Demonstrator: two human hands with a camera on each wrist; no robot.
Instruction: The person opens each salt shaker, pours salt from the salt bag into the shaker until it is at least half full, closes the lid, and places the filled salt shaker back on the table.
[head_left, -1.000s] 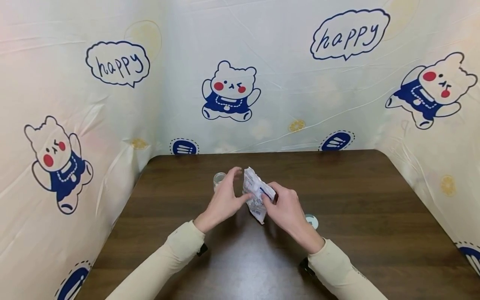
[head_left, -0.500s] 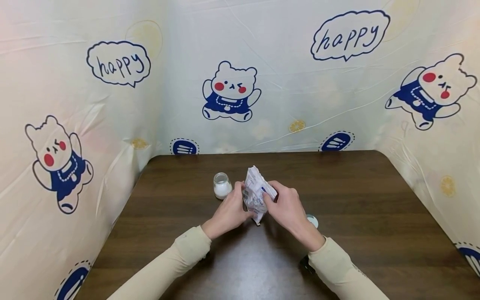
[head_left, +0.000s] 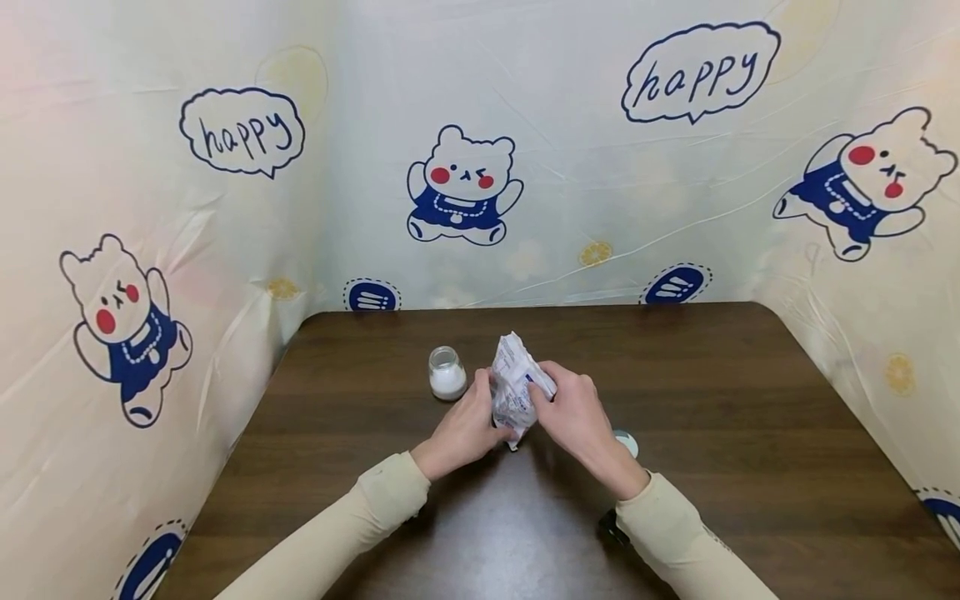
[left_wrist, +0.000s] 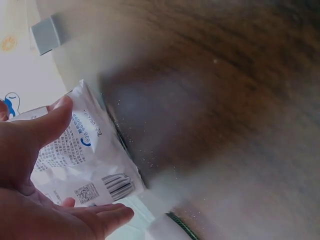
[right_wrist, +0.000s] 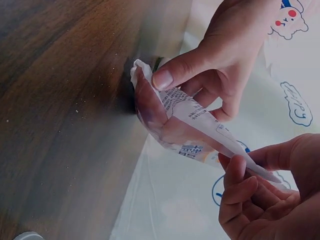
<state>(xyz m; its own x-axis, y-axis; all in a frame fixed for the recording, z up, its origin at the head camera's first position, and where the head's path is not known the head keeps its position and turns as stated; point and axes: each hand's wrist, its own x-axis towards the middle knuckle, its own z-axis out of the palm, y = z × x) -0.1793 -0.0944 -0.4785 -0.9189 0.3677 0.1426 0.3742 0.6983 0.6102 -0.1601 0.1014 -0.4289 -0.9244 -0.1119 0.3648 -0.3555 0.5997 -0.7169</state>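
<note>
A white printed plastic packet [head_left: 516,385] is held tilted above the table between both hands. My left hand [head_left: 463,432] grips its lower left part, thumb on one face and fingers on the other. My right hand [head_left: 576,415] pinches the upper right end; the right wrist view shows thumb and fingertips on the packet's narrow end. In the left wrist view, a barcode and small print show on the packet [left_wrist: 85,150]. Just beyond my left hand stands a lidless glass jar [head_left: 447,377] with white contents. What is inside the packet is hidden.
A round, pale lid [head_left: 627,443] lies beside my right wrist, partly hidden. White specks are scattered over the brown wooden table [left_wrist: 250,130]. Patterned cloth [head_left: 555,183] hangs around its back and sides. A small grey block [left_wrist: 46,35] appears in the left wrist view.
My left hand has moved right and down from beside the packet's upper end and now grips its lower part. The jar has come into fuller sight. My right hand has kept its hold.
</note>
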